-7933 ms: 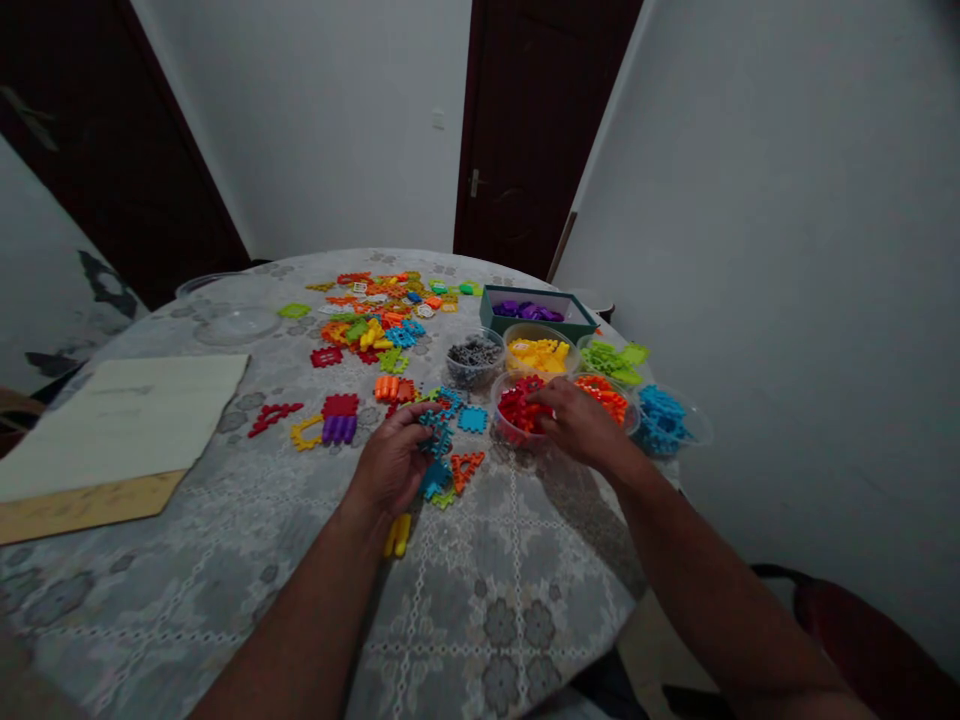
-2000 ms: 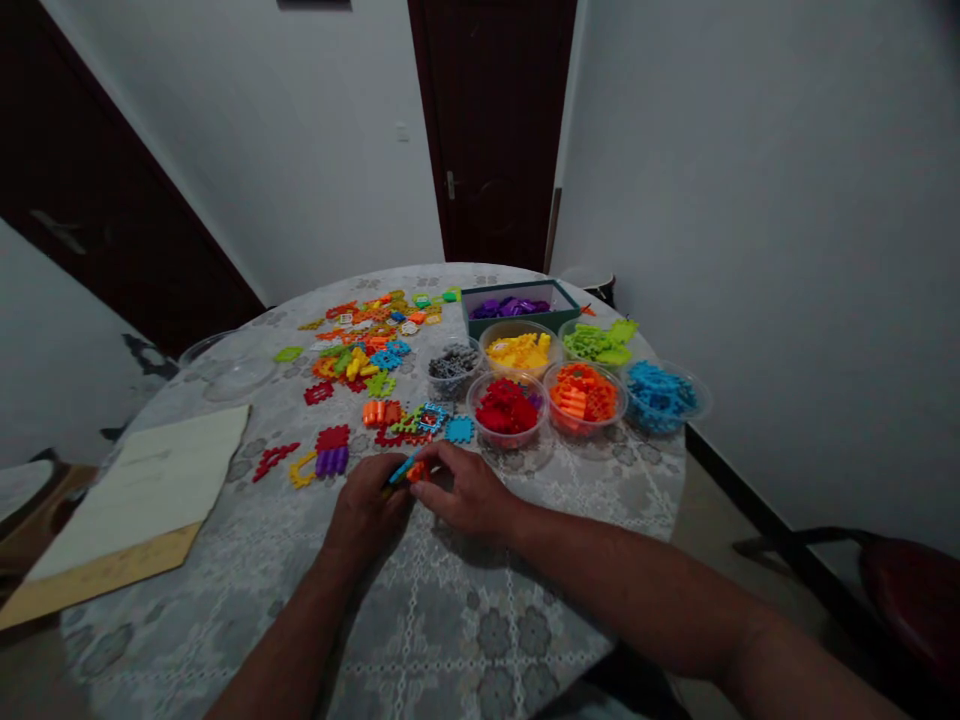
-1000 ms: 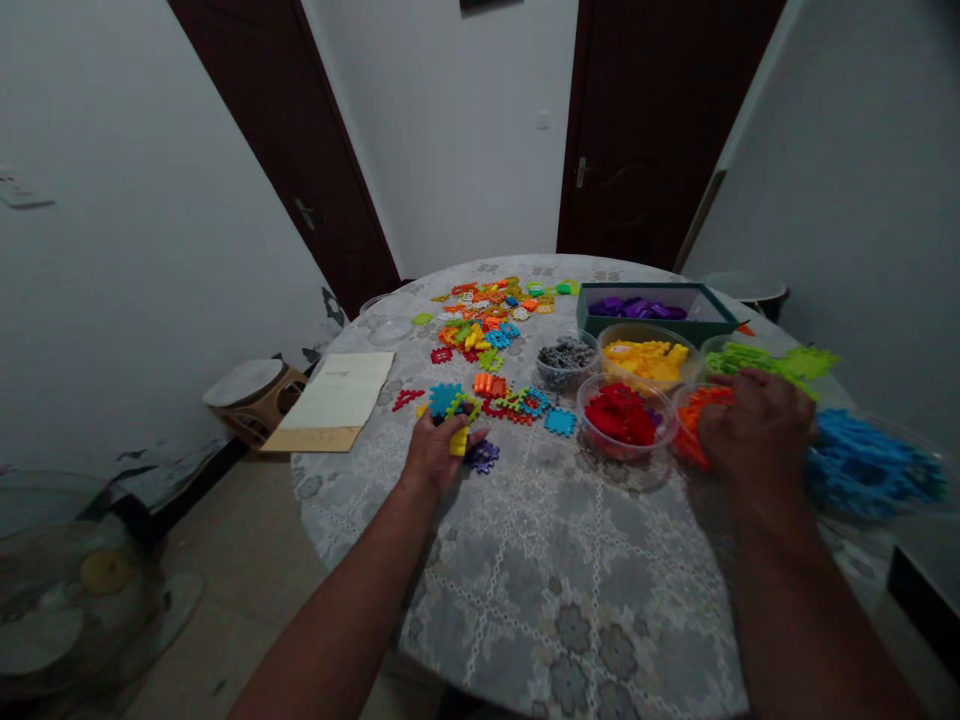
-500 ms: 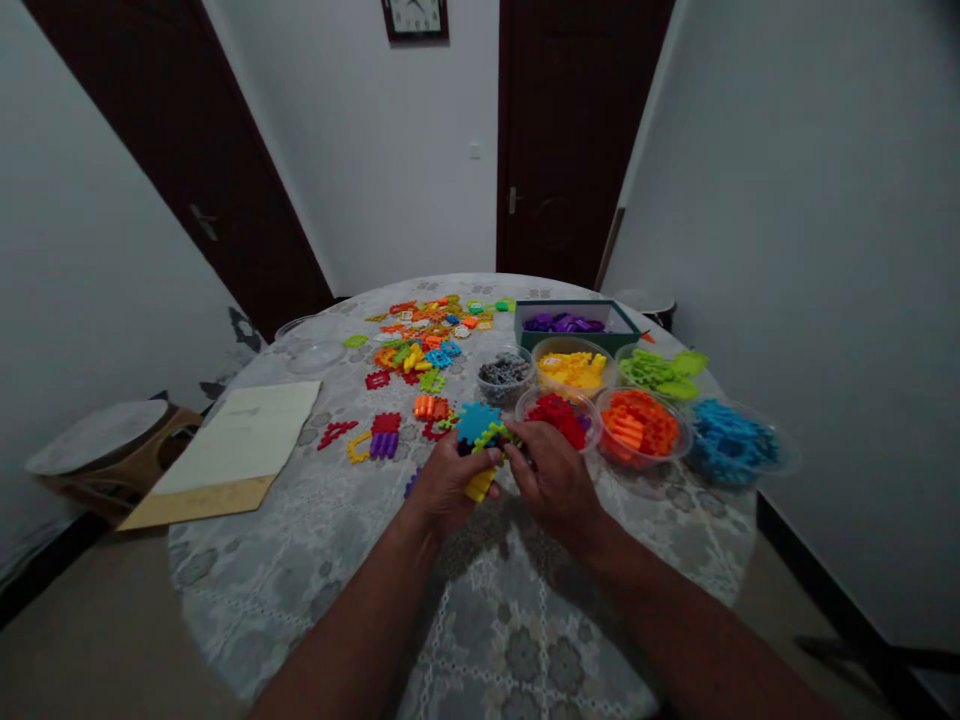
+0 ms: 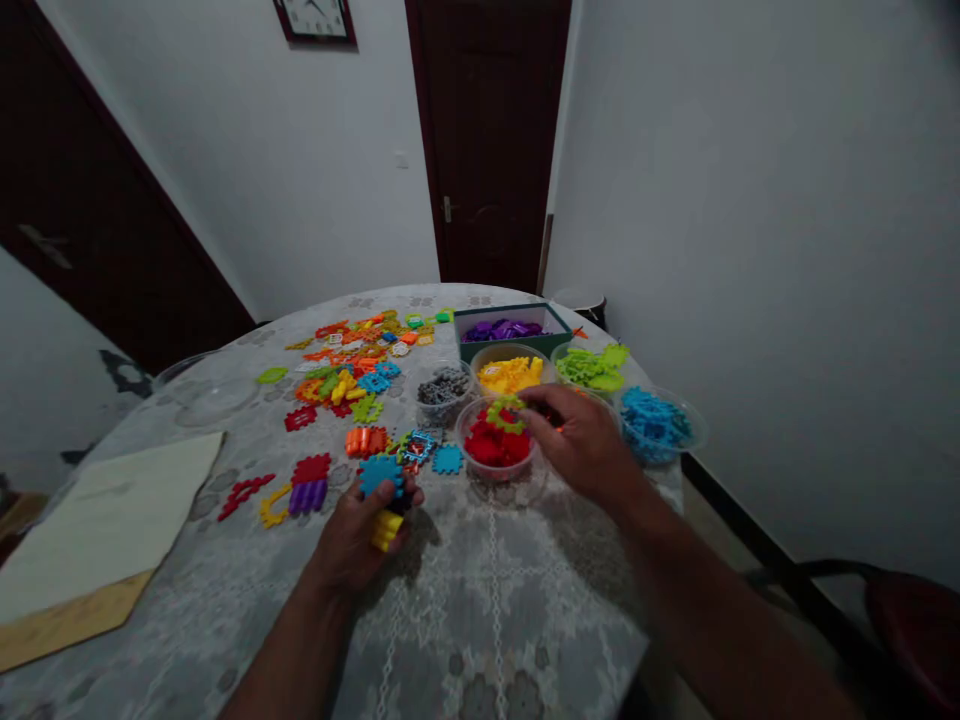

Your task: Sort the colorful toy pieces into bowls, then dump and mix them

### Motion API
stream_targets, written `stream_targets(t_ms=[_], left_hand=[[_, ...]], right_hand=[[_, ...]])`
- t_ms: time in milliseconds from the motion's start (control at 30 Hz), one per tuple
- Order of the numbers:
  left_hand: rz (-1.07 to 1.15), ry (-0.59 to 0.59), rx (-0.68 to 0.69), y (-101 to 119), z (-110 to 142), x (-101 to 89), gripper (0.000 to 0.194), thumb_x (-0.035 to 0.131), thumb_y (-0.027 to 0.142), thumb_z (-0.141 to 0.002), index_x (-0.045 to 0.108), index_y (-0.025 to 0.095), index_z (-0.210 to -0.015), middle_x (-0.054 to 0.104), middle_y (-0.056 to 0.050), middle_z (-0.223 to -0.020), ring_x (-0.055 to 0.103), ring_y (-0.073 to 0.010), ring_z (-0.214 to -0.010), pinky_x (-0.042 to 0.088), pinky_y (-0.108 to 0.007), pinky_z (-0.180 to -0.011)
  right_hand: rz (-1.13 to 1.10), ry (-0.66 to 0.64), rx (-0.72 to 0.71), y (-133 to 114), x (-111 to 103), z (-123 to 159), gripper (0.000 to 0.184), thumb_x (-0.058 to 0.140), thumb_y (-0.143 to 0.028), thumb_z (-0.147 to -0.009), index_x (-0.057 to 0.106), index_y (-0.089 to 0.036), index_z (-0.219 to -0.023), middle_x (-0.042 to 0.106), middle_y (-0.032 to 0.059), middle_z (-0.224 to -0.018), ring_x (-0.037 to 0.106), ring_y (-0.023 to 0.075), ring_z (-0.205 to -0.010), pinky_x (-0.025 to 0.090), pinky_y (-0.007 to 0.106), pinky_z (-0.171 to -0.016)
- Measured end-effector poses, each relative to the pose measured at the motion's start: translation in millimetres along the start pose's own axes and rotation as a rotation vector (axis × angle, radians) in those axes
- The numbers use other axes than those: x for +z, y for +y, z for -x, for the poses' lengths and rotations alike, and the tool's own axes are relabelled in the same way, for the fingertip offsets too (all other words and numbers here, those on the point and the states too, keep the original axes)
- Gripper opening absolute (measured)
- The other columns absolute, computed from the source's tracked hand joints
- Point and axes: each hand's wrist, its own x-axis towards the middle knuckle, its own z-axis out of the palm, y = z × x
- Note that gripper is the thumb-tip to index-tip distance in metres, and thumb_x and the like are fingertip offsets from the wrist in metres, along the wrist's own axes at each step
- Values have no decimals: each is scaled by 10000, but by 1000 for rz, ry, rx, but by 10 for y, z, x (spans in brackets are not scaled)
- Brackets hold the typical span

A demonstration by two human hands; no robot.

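Nearer than the 1 green rect. box (image 5: pixel 551 341): 6 clear rd. tubs (image 5: pixel 480 468), 2 bare hands (image 5: pixel 356 540) w/ 1 lime ring pc. (image 5: pixel 507 427), 1 blue sq. tile (image 5: pixel 377 473) & 1 yellow ribbed pc. (image 5: pixel 385 531) between them. Nearer & well L of box: 1 purple ribbed pc. (image 5: pixel 308 497), 1 white sheet (image 5: pixel 112 515); heap of loose pcs. (image 5: pixel 352 355) L of box, too jumbled to ct. Beyond box: 2 dark doors (image 5: pixel 491 130), 1 wall clk. (image 5: pixel 316 18)

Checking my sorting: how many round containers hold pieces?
6: gray container leftmost, yellow and green behind, red and orange in front, blue rightmost. The right hand partly hides orange.
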Motion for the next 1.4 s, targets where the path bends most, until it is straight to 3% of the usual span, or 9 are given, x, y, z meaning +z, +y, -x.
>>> stream_targets(t_ms=[133,267,433,567,667,833,1000,1200,1400], left_hand=[[-61,-98,-68,-18,-12,-32,583,1021,555,-587,758,156,-921,748,-92,-835,697,-203,-665,481,-211,-376],[-124,-168,-130,-13,19,-73,562,1005,565,-609,790,177,-954,741,-93,-843,649,-175,-600,456,-209,-352],[-155,-160,-177,-14,32,-167,546,1023,526,-574,811,198,-955,754,-131,-914,724,-257,-741,480,-218,-375],[-134,-178,-204,-38,17,-247,517,1004,507,-624,807,206,-996,756,-128,-872,629,-180,-542,435,-221,-338],[-126,-185,-197,-36,20,-242,511,989,510,-663,796,194,-1015,763,-144,-867,663,-200,-577,449,-212,-347],[-63,-167,-140,-56,42,-144,532,995,446,-677,757,132,-1035,772,-175,-931,746,-252,-691,510,-222,-382],[-27,-219,-95,-113,41,-130,532,974,449,-717,716,141,-1066,762,-163,-980,784,-299,-823,504,-209,-366],[-31,-358,-118,-128,112,-54,500,931,458,-798,698,164,-1128,781,-168,-972,785,-266,-768,501,-194,-399],[-130,-472,-156,-173,81,-18,529,901,515,-818,698,184,-1177,773,-103,-884,694,-188,-566,514,-233,-419]], right_hand=[[284,101,94,595,-674,-351,263,609,-259,-956,800,-208,-1129,819,88,-1084,748,237,-937,565,386,-937],[544,152,243,1208,-1031,-548,314,573,-231,-956,811,-165,-1150,827,122,-1094,754,253,-956,549,365,-933],[771,122,300,1619,-1071,-711,340,571,-199,-972,784,-124,-1226,818,169,-1126,754,281,-1011,533,370,-942],[864,43,300,1666,-951,-878,345,589,-171,-969,768,-98,-1255,796,211,-1174,747,298,-1081,530,373,-973],[863,-62,268,1645,-884,-880,383,563,-135,-974,749,-84,-1305,787,219,-1208,744,292,-1123,532,365,-1000],[784,-65,66,1468,-889,-597,365,526,-189,-984,767,-120,-1249,800,185,-1187,755,301,-1076,560,408,-991],[430,-60,-105,785,-698,-250,288,566,-325,-996,785,-210,-1143,811,123,-1130,763,288,-1012,590,435,-960],[15,-329,-91,-177,136,203,242,594,-330,-1047,759,-243,-1201,803,94,-1165,760,249,-996,596,393,-896],[-98,-400,-26,-412,771,335,226,647,-197,-985,766,-202,-1178,784,81,-1053,728,221,-947,568,368,-887]])
